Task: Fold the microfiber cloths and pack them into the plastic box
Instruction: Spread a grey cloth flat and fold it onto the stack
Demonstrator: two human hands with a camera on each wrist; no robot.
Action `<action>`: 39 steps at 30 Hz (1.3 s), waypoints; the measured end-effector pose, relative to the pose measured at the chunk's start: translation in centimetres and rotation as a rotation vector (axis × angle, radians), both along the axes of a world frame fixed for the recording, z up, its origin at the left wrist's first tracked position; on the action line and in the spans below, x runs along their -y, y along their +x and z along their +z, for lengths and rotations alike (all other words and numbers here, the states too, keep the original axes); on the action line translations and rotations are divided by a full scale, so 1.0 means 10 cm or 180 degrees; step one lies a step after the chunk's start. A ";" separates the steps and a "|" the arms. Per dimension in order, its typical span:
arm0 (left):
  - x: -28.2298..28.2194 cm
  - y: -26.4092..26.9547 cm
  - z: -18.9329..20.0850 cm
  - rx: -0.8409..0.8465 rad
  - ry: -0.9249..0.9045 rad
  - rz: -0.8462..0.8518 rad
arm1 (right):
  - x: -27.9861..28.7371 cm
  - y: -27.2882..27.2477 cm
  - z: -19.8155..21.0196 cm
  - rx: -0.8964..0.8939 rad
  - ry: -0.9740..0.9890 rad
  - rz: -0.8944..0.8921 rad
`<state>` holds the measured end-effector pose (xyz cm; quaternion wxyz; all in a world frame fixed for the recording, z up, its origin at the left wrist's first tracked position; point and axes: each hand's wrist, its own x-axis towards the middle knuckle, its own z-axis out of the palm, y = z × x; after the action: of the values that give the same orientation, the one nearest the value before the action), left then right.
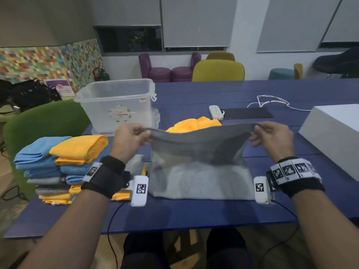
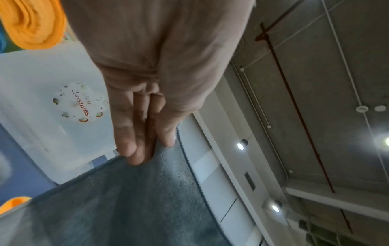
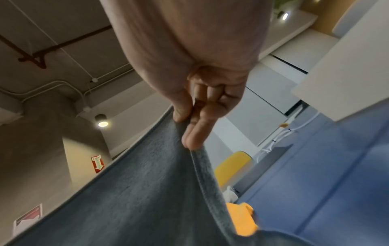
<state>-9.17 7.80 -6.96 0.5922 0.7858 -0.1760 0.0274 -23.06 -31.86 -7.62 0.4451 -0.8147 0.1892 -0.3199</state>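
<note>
Hands come nearest: left hand and right hand each pinch one upper corner of the grey microfiber cloth, lower edge on the blue table. Folded cloth stack at 9 o'clock; loose orange cloths behind; one clear plastic box at 11

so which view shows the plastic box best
The head view: the box shows whole there, clear, open-topped and apparently empty, standing on the table beyond the left hand. The left wrist view shows only its blurred stickered wall. The right wrist view shows none of it.
</note>
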 end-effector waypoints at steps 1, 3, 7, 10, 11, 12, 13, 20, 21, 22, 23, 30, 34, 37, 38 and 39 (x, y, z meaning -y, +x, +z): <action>0.00 -0.04 -0.09 -0.0022 0.0124 -0.0016 | 0.00 -0.07 -0.09 -0.0068 0.0039 0.0070; -0.01 -0.08 -0.24 -0.0187 0.0320 0.0007 | -0.03 -0.20 -0.25 -0.0246 0.0171 0.0140; 0.04 -0.12 -0.26 -0.0645 0.0355 0.0057 | -0.12 -0.32 -0.32 -0.0580 0.0571 0.0193; 0.09 -0.10 -0.09 -0.0996 -0.0040 -0.0012 | -0.16 -0.28 -0.15 -0.0568 0.0862 0.0381; 0.11 -0.08 -0.02 -0.1061 -0.0146 -0.0054 | -0.18 -0.26 -0.10 -0.0517 0.1060 0.0478; 0.13 -0.06 0.04 -0.1091 -0.0240 -0.0088 | -0.19 -0.23 -0.04 -0.0441 0.1292 0.0556; 0.14 -0.03 0.09 -0.1093 -0.0342 -0.0108 | -0.19 -0.18 -0.01 -0.0347 0.1466 0.0583; 0.25 0.26 0.28 -0.0796 -0.0707 -0.0117 | -0.02 0.24 0.01 0.0174 0.0834 0.0191; 0.27 0.29 0.31 -0.0765 -0.0679 -0.0119 | 0.02 0.29 -0.01 0.0199 0.0736 0.0114; 0.29 0.31 0.33 -0.0738 -0.0652 -0.0128 | 0.06 0.32 -0.03 0.0208 0.0653 0.0073; 0.30 0.33 0.35 -0.0710 -0.0597 -0.0089 | 0.12 0.36 -0.06 0.0200 0.0588 0.0081; 0.30 0.29 0.19 -0.0495 0.0176 0.0011 | 0.30 0.30 -0.29 -0.0111 0.0289 0.0149; 0.23 0.11 -0.06 -0.0342 0.0776 0.0104 | 0.09 -0.05 -0.39 -0.0525 0.0026 0.0143; 0.17 -0.09 -0.25 -0.0355 0.1061 0.0179 | 0.01 -0.32 -0.54 -0.0843 -0.0394 0.0226; 0.14 -0.14 -0.32 -0.0383 0.1130 0.0197 | 0.01 -0.40 -0.58 -0.0927 -0.0483 0.0237; 0.11 -0.18 -0.37 -0.0378 0.1205 0.0205 | 0.01 -0.48 -0.63 -0.1006 -0.0575 0.0235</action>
<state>-10.97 6.72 -10.71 0.4421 0.8886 -0.1175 -0.0336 -27.87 -31.95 -13.88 0.3463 -0.8978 0.1974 -0.1870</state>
